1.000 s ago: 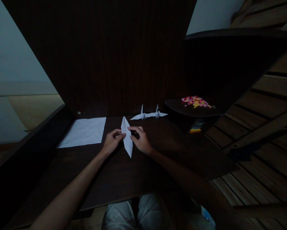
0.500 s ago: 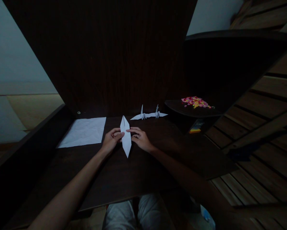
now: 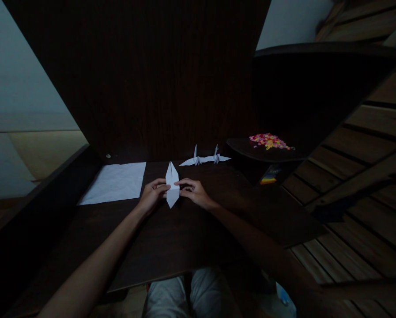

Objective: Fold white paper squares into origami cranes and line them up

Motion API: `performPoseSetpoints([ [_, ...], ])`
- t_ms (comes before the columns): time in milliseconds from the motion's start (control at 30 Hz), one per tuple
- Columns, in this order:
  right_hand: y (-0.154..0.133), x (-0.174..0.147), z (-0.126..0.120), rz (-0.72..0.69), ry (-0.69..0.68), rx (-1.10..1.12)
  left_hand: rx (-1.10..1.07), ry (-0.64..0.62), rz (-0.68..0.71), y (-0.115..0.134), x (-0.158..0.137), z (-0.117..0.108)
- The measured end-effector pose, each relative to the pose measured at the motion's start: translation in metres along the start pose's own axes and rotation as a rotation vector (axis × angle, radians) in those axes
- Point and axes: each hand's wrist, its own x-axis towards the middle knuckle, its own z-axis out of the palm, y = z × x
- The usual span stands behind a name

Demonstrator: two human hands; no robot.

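Between my hands is a folded white origami paper [image 3: 172,176], long and pointed at both ends, with a slit running down from its upper tip. My left hand [image 3: 154,193] pinches its left edge near the middle. On the opposite edge, my right hand [image 3: 194,192] grips it with thumb and forefinger. The lower part of the paper looks shaded and bent at a crease across the middle. Behind the hands, two white paper cranes [image 3: 205,159] stand side by side with their wings spread.
A flat white sheet of paper [image 3: 113,183] lies on the left of the dark desk [image 3: 171,247]. Pink, red and yellow small pieces [image 3: 271,141] are heaped on a corner shelf [image 3: 247,149] at the right. A dark side panel [image 3: 39,190] borders the desk's left edge.
The paper's lower point has come up and now looks shorter, with a crease across the middle. Both hands have stayed nearly in place on its edges.
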Motion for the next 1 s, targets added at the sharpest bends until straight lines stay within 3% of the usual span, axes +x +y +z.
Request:
performPoseSetpoints([
  [300,-0.004,0.0,0.007,-0.118,0.12,-0.079,-0.073,-0.107,-0.05,0.003,-0.004,0.004],
  [567,-0.006,-0.002,0.01,-0.037,0.228,-0.106,-0.136,-0.213,-0.065,0.004,-0.004,-0.002],
  [1000,-0.006,-0.003,0.012,-0.048,0.244,-0.058,0.205,-0.132,0.128,0.003,-0.009,0.007],
])
